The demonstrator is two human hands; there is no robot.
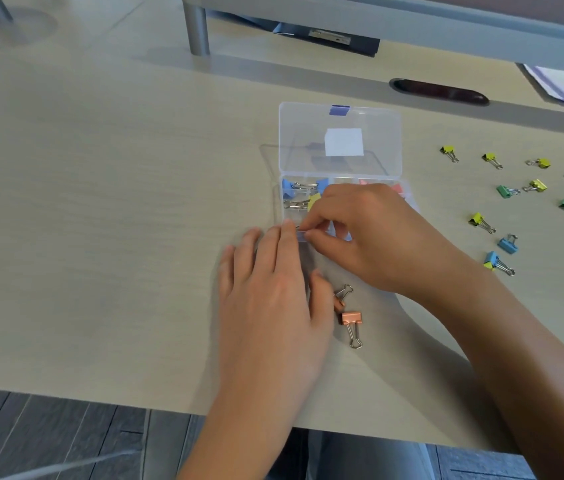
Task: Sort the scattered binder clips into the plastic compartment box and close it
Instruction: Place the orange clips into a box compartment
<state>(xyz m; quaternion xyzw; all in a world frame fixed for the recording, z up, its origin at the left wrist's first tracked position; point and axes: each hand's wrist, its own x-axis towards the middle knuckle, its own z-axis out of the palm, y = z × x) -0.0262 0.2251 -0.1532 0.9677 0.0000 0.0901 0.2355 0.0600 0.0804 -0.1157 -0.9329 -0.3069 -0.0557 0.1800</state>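
Box: a clear plastic compartment box (pixel 341 188) lies on the desk just ahead of your hands, its lid (pixel 340 138) standing open at the far side, with a blue latch tab on the lid's top edge and a white label in its middle.
Inside the box: two blue clips (pixel 289 187) in the far-left compartment, a yellow clip (pixel 314 201) just nearer, and pink ones at the far right — partly hidden by your right hand.
Right hand: your right hand (pixel 360 230) lies over the box, thumb and forefinger pinched at its near-left corner on something small; what it is cannot be made out.
Left hand: your left hand (pixel 270 292) lies flat and relaxed, fingers straight, fingertips touching the box's near-left edge.
Near clips: two pink clips (pixel 351 322) lie on the desk just beside your left thumb.
Scattered clips: yellow, green and blue clips (pixel 481 221) lie well apart to the right of the box.
Surface: a pale wood-grain desk (pixel 100 202).
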